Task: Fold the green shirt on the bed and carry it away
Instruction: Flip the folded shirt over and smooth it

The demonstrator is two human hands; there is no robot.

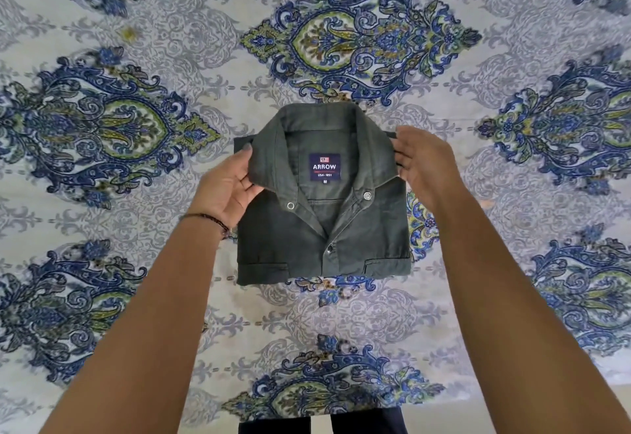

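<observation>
Green shirt [324,228] folded on bed [136,262]; hands pinch collar sides, arms outstretched.

Both arms outstretched, left hand [227,191] and right hand [425,165] pinching inward

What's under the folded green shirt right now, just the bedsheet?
The green shirt lies folded on the patterned bedsheet, which shows all round it. The left hand and right hand grip its collar corners. Whatever lies directly beneath the shirt is covered.
</observation>
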